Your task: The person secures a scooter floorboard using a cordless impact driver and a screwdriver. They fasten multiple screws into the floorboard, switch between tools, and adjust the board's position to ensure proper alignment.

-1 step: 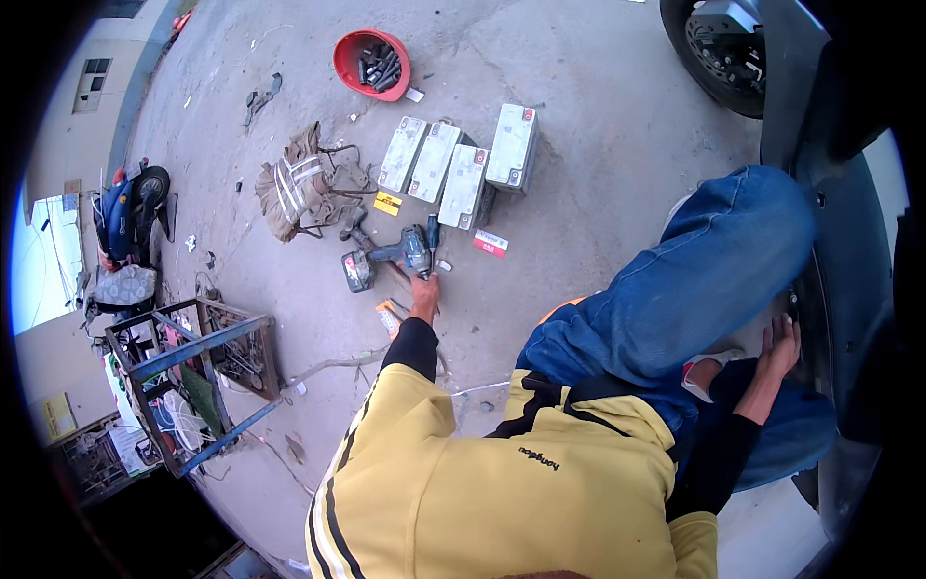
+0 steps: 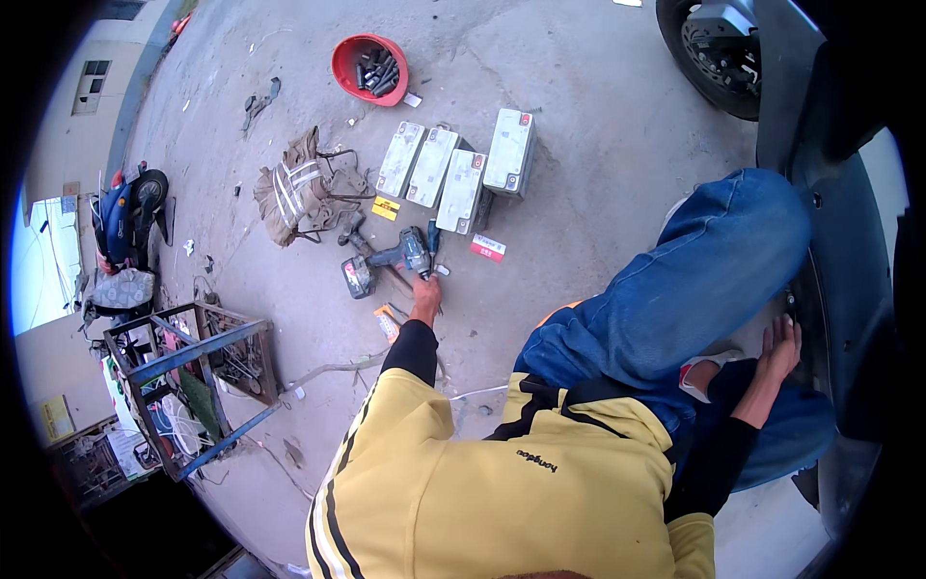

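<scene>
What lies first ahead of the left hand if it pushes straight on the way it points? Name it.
The left hand points away from the body toward the cordless impact driver lying on the concrete. Its fingertips seem already at the tool's grip, so it meets that first; the grey batteries lie beyond.

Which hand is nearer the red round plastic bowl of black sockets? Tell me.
Left. The left hand lies by the cordless drill, below the red bowl. The right hand rests far right against the dark vehicle panel.
</scene>
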`<state>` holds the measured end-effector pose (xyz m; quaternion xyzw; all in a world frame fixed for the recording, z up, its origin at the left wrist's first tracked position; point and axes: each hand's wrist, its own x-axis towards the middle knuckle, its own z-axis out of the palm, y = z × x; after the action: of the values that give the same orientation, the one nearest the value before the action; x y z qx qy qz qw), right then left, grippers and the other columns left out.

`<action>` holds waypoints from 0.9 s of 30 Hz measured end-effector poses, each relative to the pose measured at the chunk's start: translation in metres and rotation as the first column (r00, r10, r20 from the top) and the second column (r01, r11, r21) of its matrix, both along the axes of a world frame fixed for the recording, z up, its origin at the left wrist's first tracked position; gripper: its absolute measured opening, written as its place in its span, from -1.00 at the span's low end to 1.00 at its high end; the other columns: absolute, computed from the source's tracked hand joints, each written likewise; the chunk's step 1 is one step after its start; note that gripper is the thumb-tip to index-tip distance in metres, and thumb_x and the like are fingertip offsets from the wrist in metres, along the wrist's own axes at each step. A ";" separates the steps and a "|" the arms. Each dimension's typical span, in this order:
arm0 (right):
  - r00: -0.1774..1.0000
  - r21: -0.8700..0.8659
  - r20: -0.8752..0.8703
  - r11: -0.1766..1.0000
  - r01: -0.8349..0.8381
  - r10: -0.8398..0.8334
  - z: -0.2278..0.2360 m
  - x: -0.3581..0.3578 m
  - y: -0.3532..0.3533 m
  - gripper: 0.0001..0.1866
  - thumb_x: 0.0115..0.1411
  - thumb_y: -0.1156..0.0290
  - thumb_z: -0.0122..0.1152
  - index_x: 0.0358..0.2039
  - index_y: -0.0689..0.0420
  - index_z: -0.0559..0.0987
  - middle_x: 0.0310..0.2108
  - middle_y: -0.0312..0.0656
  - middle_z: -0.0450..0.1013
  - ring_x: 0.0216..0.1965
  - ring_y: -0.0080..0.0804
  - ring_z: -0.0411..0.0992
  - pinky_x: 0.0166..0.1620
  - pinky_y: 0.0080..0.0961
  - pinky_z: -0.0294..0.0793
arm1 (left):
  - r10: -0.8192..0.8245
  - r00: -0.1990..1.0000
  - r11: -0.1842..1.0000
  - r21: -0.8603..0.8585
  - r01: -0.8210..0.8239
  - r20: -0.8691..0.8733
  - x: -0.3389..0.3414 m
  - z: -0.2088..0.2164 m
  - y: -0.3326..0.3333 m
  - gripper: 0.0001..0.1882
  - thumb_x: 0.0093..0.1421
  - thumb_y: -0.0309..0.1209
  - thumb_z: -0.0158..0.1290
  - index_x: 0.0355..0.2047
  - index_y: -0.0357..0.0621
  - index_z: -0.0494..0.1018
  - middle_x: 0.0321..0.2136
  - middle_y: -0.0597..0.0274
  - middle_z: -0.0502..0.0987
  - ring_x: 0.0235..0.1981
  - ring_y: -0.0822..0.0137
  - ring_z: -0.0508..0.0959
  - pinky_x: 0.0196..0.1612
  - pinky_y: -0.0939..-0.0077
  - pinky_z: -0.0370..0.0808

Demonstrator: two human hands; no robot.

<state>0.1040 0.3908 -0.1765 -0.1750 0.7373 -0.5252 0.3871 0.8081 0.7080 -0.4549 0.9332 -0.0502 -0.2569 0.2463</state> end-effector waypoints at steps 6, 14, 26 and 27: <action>0.976 -0.300 -0.214 0.949 -0.099 0.034 0.083 0.044 0.001 -0.38 0.43 0.39 0.22 0.42 0.23 0.26 0.19 -0.01 0.50 0.22 -0.20 0.49 0.22 -0.28 0.47 | 0.309 0.873 0.876 -0.244 -0.416 -0.378 -0.005 0.032 -0.058 -0.68 0.42 -0.13 0.05 -0.25 -0.14 0.34 -0.65 0.35 0.30 -0.76 0.40 0.32 -0.72 0.39 0.22; 0.842 -0.537 -0.478 0.675 -0.506 0.250 0.188 0.191 0.008 -0.45 0.43 0.52 0.18 0.38 0.28 0.30 0.12 0.01 0.51 0.14 -0.26 0.52 0.23 -0.38 0.47 | 0.395 0.837 0.716 -0.444 -0.539 -0.379 -0.015 0.202 0.019 -0.49 0.48 0.18 -0.11 -0.30 0.00 0.36 -0.71 0.53 0.15 -0.78 0.59 0.08 -0.73 0.60 -0.01; -0.362 0.019 -0.752 -0.531 -0.847 0.551 0.147 0.425 0.051 -0.01 -0.06 0.36 0.62 0.39 0.11 0.33 0.37 -0.04 0.32 0.43 0.04 0.22 0.43 -0.20 0.27 | -0.373 0.917 0.736 -0.648 0.198 -0.143 -0.139 0.418 0.044 -0.57 0.47 -0.04 0.08 -0.27 -0.22 0.50 -0.61 0.51 0.27 -0.61 0.62 0.16 -0.56 0.59 0.09; -0.418 0.073 -0.781 -0.598 -0.798 0.463 0.145 0.427 0.051 0.00 -0.08 0.36 0.63 0.39 0.08 0.32 0.38 -0.07 0.31 0.44 0.05 0.18 0.45 -0.22 0.24 | -0.426 0.901 0.737 -0.607 0.295 -0.079 -0.139 0.428 0.040 -0.58 0.43 -0.08 0.15 -0.28 -0.28 0.53 -0.62 0.43 0.32 -0.57 0.56 0.23 -0.51 0.50 0.19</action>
<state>0.5312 0.4418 -0.0312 -0.9290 0.0344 -0.1264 0.3461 0.6695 0.7478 -0.0272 0.7515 -0.2803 -0.3704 0.4685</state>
